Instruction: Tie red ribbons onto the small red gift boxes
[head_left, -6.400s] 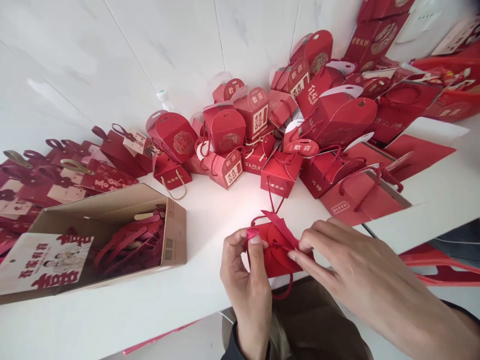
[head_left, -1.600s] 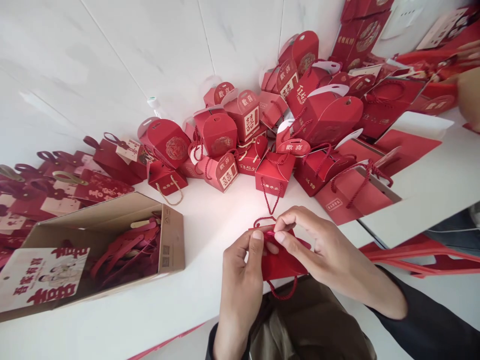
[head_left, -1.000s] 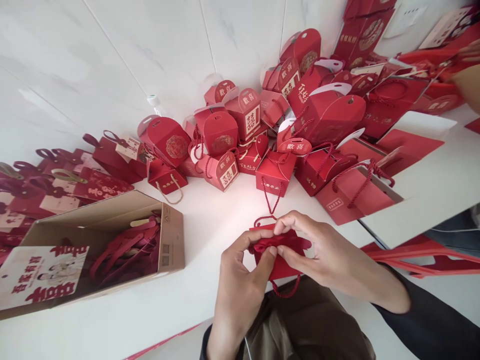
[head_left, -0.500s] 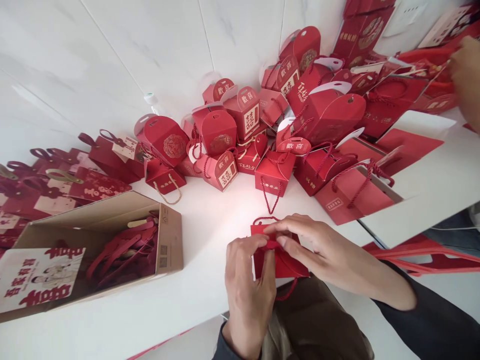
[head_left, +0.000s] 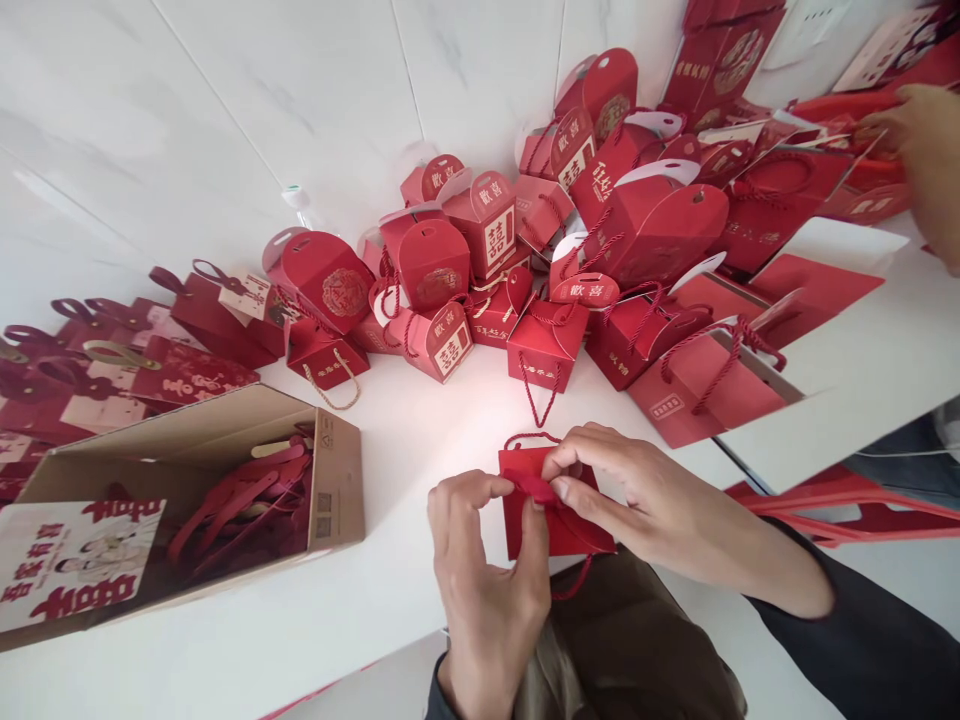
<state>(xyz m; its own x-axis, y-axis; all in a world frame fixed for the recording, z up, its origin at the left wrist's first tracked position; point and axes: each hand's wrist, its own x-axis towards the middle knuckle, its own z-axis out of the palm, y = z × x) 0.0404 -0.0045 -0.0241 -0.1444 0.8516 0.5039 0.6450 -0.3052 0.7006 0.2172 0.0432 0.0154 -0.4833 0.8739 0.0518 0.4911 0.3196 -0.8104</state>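
A small red gift box [head_left: 521,540] with red rope handles lies at the table's front edge, in front of me. Across its top runs a red ribbon bow [head_left: 534,487], partly covered by my fingers. My left hand [head_left: 484,570] grips the bow's left part, thumb below and index finger on its upper left. From the other side, my right hand [head_left: 607,480] pinches the bow's right end between thumb and fingers. One rope handle [head_left: 531,437] loops out behind the box, and another hangs over the table edge toward my lap.
Many red gift boxes [head_left: 435,265] with handles crowd the table along the tiled wall. At left an open cardboard box [head_left: 337,480] holds red straps. Dark red bags [head_left: 217,315] stand behind it. Another person's hand [head_left: 930,150] is at far right, above a red plastic stool [head_left: 862,510].
My left hand has spread and shifted left, showing more of the bow. My right fingers have drawn slightly right along it. The other person's hand has moved left.
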